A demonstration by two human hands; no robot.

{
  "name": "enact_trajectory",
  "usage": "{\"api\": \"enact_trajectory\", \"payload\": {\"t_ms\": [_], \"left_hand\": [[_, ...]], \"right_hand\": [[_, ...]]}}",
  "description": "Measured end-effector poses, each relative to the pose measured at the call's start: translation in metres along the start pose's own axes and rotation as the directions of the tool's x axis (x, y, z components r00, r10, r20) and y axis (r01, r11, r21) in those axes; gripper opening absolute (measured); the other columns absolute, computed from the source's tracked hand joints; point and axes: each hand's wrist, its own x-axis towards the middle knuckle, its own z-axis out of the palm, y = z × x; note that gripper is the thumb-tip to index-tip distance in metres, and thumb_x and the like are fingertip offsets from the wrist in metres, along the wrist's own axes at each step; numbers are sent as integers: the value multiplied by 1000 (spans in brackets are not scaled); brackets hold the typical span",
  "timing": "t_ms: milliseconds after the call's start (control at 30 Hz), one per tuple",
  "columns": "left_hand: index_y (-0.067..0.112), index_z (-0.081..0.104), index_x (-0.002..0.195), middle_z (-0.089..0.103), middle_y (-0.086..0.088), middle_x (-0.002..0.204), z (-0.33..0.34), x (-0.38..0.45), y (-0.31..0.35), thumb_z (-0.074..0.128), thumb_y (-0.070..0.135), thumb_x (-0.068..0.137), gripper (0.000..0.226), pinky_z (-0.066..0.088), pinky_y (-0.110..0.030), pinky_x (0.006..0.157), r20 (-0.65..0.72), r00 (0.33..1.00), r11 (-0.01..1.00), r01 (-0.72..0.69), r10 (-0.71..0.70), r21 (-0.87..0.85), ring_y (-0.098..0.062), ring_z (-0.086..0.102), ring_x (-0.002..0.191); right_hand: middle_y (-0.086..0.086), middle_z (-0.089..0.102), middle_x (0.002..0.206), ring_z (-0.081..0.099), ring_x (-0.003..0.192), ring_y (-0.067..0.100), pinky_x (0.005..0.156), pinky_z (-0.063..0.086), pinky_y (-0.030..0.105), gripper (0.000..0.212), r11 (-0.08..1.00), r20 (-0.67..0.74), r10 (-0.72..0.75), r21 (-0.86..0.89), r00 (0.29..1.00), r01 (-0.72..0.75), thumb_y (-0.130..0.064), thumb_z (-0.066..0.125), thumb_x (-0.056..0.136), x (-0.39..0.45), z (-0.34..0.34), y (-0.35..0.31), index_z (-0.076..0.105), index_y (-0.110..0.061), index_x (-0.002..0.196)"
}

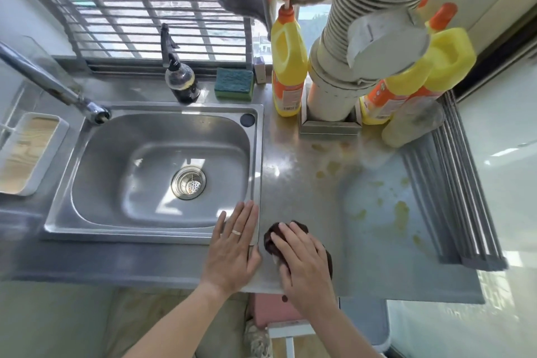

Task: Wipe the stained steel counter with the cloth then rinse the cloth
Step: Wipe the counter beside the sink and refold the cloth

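You're standing in a home kitchen: a stainless steel sink [162, 171] with detergent bottles [289, 67] and a scrubbing sponge [234, 84] just behind it, under a barred window [145, 23].

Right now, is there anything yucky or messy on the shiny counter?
Yes. Yellowish stains are splattered over the steel counter, right of the sink and in front of the yellow bottles. They look like a dried spill. The right hand presses the dark cloth near the front edge, short of them.

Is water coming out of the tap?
No, the tap shows no stream, and the sink basin under it looks dry.
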Motion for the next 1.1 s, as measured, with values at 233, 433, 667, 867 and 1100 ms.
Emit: {"api": "enact_trajectory", "payload": {"t_ms": [233,433,667,867,1100], "left_hand": [[11,24,161,18,-3,171,3,1,0,54,31,84,85,30,-55,121,-1,1000,1000,15,-15,-9,-20,18,157],[13,23,162,17,0,171,5,0,-1,55,31,83,87,27,-53,122,3,1000,1000,19,-19,-12,-18,17,157],[10,27,160,20,-3,170,5,-1,2,56,31,83,85,22,-51,123,-32,999,999,-1,2,40,-20,19,157],[10,34,158,27,-4,168,10,43,34,56,28,86,78,19,-48,125,-21,1000,999,-2,3,43,-21,21,157],[18,26,162,21,1,170,13,61,46,49,33,92,75,18,-51,126,14,998,996,68,-68,55,-17,15,158]], "right_hand": [[1,50,156,38,151,24,116,36,48,49,994,-102,113,26,988,-111,-22,52,96,151,16,0,57,-22,145],[9,52,155,43,148,32,118,36,53,51,994,-107,106,-1,989,-107,-16,54,94,221,13,14,58,-16,144],[7,51,154,43,146,28,119,39,48,51,980,-138,154,-108,978,-169,-28,41,99,186,-22,71,56,-17,146],[14,53,149,48,138,37,111,44,53,50,908,-272,332,-168,903,-384,-23,48,98,151,-64,149,53,-11,146],[6,53,153,44,146,29,111,44,51,51,938,-227,309,-89,924,-336,-23,46,95,136,-55,126,60,-16,143]]}}
